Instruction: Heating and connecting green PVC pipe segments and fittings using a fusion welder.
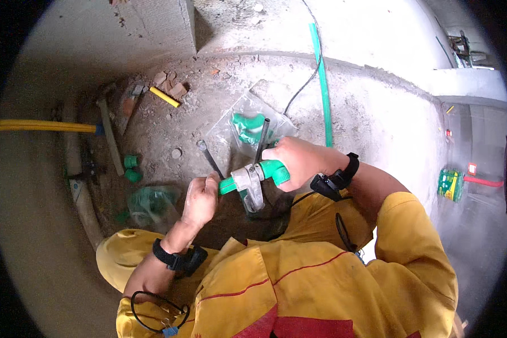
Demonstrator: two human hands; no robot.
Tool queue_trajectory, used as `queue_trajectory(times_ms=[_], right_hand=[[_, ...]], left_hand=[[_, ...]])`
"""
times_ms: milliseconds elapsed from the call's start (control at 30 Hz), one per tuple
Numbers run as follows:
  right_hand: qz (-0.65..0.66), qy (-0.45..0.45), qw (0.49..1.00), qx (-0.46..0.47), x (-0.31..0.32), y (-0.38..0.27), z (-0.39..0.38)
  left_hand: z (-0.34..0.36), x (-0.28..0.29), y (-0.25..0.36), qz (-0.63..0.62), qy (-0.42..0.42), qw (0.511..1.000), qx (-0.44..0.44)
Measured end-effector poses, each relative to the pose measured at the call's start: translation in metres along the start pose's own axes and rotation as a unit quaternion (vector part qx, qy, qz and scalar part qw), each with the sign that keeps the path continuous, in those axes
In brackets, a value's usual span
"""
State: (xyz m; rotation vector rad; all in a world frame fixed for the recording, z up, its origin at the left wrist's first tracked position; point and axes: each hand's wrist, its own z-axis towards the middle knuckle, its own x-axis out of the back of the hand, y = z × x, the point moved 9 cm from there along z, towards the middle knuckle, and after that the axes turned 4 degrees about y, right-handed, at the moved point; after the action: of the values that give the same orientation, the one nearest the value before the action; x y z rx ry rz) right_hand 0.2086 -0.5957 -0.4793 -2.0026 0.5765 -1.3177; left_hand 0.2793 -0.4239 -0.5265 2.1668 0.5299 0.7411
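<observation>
1. The grey tool (pixel 248 180) sits between the two hands, with a short green pipe (pixel 227 186) at its left side and a green elbow (pixel 275 171) at its right.
2. The left hand (pixel 200 198) pinches the pipe close to the tool; the right hand (pixel 299 160) is wrapped around the elbow.
3. Judging by this, both pieces are set at the tool but not yet joined to each other; that joining seems left. How deep each sits cannot be told.
4. Just beyond the hands, a clear bag (pixel 221 130) holding green fittings (pixel 248 127) lies on the dusty floor (pixel 152 135).
5. Left of the hands are loose green fittings (pixel 132 163); farther beyond, a yellow tube (pixel 164 97) near broken brick (pixel 177 90).
6. Beyond the right hand, a long green pipe (pixel 324 84) leans toward the pale, rough wall (pixel 372 34).
</observation>
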Motion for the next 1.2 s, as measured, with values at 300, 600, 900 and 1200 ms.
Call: queue_trajectory(times_ms=[300,600,900,1200], right_hand=[[0.067,-0.017,0.998,0.009,-0.008,0.008,0.001],[0.015,0.034,0.999,0.010,-0.004,0.005,-0.002],[-0.081,0.040,0.996,0.006,-0.004,0.002,-0.004],[-0.047,0.009,0.999,-0.022,-0.005,0.007,-0.001]], left_hand=[[0.002,0.004,-0.001,0.051,0.039,0.995,-0.078],[0.002,0.004,0.011,0.147,0.056,0.973,-0.168],[0.003,0.004,0.015,0.130,0.044,0.981,-0.136],[0.003,0.003,0.005,0.015,0.034,0.998,-0.052]])
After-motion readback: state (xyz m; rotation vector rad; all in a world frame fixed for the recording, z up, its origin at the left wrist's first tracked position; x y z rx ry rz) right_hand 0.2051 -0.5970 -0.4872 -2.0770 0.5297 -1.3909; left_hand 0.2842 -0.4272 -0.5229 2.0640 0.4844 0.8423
